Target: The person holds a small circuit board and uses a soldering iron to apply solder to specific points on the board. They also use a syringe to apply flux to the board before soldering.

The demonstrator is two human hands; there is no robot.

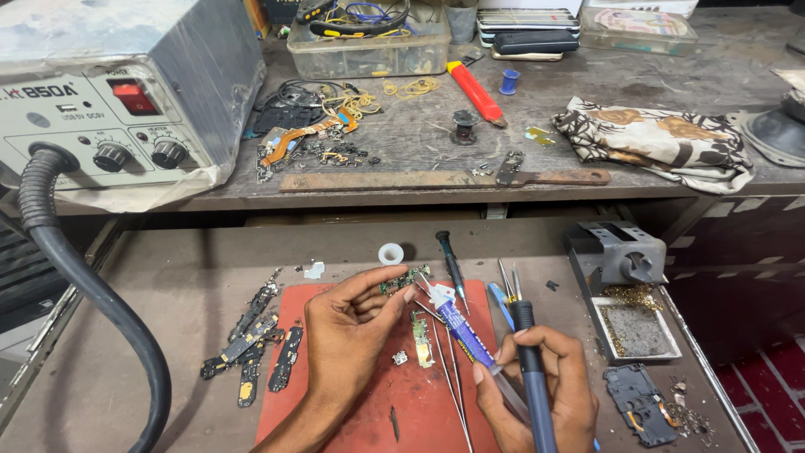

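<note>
Above the red mat (402,394), the left hand (348,335) pinches a small green circuit board (402,279) at the mat's far edge. The right hand (537,377) is closed around a soldering iron (528,352) and a blue syringe tube (461,331).

Grey hot-air station (109,101) with black hose (92,294), patterned cloth (658,138), red-handled cutter (475,92), white tape roll (391,253), perhaps a solder stand (616,256)
</note>
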